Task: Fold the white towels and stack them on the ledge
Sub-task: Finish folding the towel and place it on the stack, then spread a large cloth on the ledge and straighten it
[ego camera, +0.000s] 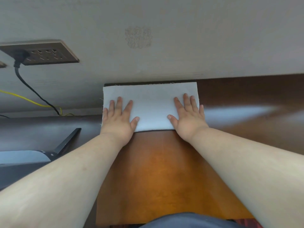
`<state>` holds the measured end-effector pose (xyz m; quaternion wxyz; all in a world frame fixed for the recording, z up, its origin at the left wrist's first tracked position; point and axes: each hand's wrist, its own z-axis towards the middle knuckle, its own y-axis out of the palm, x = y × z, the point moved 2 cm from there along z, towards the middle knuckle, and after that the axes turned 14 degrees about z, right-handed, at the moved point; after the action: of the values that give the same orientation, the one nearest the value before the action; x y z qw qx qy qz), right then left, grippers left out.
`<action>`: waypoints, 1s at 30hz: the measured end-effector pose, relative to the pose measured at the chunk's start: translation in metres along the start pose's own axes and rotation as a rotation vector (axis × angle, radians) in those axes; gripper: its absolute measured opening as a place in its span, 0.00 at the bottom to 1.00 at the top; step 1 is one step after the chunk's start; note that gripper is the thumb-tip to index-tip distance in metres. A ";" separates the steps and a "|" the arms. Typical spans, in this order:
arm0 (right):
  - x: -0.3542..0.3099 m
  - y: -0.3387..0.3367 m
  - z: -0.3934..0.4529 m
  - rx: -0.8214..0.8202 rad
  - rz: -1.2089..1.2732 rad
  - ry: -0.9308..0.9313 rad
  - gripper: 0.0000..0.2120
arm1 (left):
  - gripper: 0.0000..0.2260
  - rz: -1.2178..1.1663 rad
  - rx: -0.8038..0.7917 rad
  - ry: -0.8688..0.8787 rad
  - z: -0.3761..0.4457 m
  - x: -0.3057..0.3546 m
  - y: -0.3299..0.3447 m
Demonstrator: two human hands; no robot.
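Note:
A white towel (152, 102), folded into a flat rectangle, lies on the brown wooden ledge (161, 170) with its far edge against the wall. My left hand (117, 118) rests flat on the towel's left end, fingers spread. On the towel's right end, my right hand (187, 116) lies flat the same way, its little finger past the towel's right edge. Neither hand grips the cloth. Only this one towel shows.
A grey wall (164, 46) rises behind the ledge. A brown socket panel (41, 52) at the left holds a black plug, with a black cable (32, 91) and a yellow wire (24, 99) hanging down. A dark device with a black antenna (68, 140) sits at the left.

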<state>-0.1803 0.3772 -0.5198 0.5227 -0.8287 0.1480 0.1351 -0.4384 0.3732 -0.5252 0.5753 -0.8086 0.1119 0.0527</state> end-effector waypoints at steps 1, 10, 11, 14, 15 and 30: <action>0.000 -0.002 0.000 -0.018 0.000 -0.006 0.34 | 0.30 0.015 -0.020 -0.003 0.000 0.000 -0.003; 0.035 -0.128 -0.052 0.125 0.090 -0.073 0.31 | 0.25 0.025 0.106 0.227 -0.028 0.078 -0.130; 0.047 -0.143 -0.068 0.140 0.127 -0.052 0.31 | 0.24 -0.009 0.132 0.267 -0.034 0.096 -0.151; 0.095 -0.181 -0.117 0.199 0.226 0.039 0.31 | 0.24 -0.053 0.218 0.370 -0.055 0.152 -0.206; 0.113 -0.192 -0.137 0.225 0.256 0.074 0.31 | 0.24 -0.051 0.236 0.403 -0.064 0.172 -0.222; 0.468 -0.297 -0.516 0.560 0.111 0.554 0.39 | 0.33 0.117 0.375 0.688 -0.251 0.548 -0.336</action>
<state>0.4004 -0.0173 -0.2358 0.6605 -0.6499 0.3592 -0.1111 0.1627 0.1759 -0.2505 0.6378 -0.6524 0.3516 -0.2098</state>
